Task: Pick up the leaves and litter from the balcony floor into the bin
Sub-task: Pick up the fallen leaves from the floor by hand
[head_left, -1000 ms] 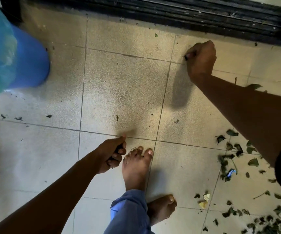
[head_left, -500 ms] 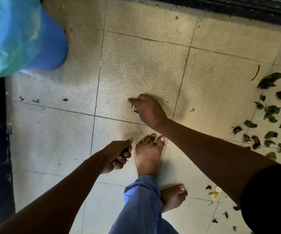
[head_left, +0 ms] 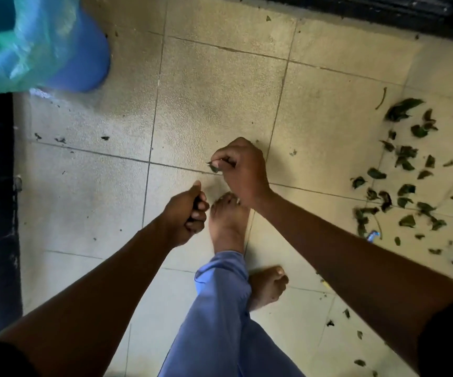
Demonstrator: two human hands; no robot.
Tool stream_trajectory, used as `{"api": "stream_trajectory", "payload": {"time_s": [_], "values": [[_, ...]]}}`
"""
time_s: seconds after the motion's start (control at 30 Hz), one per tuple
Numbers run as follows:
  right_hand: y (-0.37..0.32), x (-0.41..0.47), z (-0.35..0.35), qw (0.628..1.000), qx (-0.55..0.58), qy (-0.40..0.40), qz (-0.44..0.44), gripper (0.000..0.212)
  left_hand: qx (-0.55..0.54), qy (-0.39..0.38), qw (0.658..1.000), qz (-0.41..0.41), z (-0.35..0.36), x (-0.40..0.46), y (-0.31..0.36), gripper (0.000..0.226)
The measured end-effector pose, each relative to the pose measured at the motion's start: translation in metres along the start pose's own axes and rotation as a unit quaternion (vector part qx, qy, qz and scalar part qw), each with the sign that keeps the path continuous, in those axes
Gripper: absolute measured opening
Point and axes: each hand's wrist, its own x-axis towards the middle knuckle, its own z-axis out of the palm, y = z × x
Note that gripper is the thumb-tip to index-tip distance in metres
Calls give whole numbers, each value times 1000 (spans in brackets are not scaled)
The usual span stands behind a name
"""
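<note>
Midway, your right hand (head_left: 243,170) pinched a small dark green leaf (head_left: 214,167) at centre frame; your left hand (head_left: 184,216) clutched gathered scraps. Next, I'd judge: carry both to the blue plastic-lined bin (head_left: 84,55), upper left.

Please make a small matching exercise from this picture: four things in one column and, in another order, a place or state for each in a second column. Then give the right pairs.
1. right hand
2. left hand
3. bin
4. heap of leaves

A. stands at the top left, lined with a bag
B. pinches a small leaf
C. lies scattered on the tiles at the right
D. curled round dark bits

Pairs: 1-B, 2-D, 3-A, 4-C
</note>
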Motion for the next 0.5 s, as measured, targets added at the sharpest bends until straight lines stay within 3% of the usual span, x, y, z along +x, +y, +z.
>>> {"api": "stream_trajectory", "payload": {"time_s": [0.13,0.23,0.33,0.5], "values": [[-40,-92,-42,994,80,14,79,12,-60,-87,994,-7,56,-30,-21,45],[-43,-140,-72,986,75,77,128,13,-84,-83,993,-24,90,-39,-48,38],[-44,-179,-101,986,-50,126,100,11,-41,-50,998,-10,121,-56,-62,36],[-41,-217,-133,972,-212,73,73,8,78,-44,995,48,171,-96,-86,65]]}}
